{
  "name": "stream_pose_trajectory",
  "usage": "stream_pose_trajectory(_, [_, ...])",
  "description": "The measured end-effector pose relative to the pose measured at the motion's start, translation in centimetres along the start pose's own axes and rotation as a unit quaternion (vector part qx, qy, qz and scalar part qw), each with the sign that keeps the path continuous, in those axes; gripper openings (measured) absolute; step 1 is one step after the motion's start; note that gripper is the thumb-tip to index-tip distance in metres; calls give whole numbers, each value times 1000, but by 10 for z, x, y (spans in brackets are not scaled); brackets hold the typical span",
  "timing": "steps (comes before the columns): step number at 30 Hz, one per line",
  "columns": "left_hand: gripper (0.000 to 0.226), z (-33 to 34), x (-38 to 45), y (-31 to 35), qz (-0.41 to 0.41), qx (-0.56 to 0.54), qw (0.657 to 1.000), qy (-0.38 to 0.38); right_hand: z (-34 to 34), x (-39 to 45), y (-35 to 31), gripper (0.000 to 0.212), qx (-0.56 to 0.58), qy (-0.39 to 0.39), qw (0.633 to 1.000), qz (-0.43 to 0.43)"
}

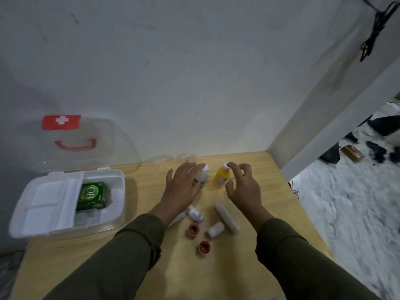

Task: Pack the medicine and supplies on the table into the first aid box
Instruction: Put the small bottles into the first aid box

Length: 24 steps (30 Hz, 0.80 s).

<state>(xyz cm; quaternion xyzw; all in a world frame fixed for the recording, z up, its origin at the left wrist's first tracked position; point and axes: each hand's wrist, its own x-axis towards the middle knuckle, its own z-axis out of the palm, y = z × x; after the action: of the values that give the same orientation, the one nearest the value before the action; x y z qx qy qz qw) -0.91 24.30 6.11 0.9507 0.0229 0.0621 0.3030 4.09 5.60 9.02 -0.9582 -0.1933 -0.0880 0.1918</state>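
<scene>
The clear first aid box [112,215] stands open at the left of the wooden table [194,273], lid leaning on the wall. Inside lie a white tray [49,204] and a green medicine box [92,196]. My left hand [184,187] hovers with fingers spread right beside a white bottle [202,177]. My right hand [240,187] is open, its fingertips at the cap of a yellow bottle [220,177]. Nearer me lie a long bandage roll [227,218], a small roll [215,229], a white tube [195,214] and two red tape rolls [193,229] [204,247].
A white wall rises straight behind the table. A white post [337,118] stands at the table's back right corner. To the right, past the table edge, is a patterned floor with dark items [387,126]. A black cable [376,27] hangs at top right.
</scene>
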Motion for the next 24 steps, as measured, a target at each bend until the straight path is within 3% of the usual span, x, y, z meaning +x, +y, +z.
stream_pose_trajectory(5, [47, 18, 16, 6, -1, -18, 1000, -7, 13, 25, 22, 39, 11, -38, 998, -52])
stream_pose_trajectory(10, [40, 27, 27, 7, 15, -57, 998, 33, 21, 41, 31, 31, 29, -33, 992, -120])
stream_pose_trajectory(24, [34, 14, 22, 0, -5, -154, 985, 73, 27, 43, 20, 31, 21, 13, 992, -126])
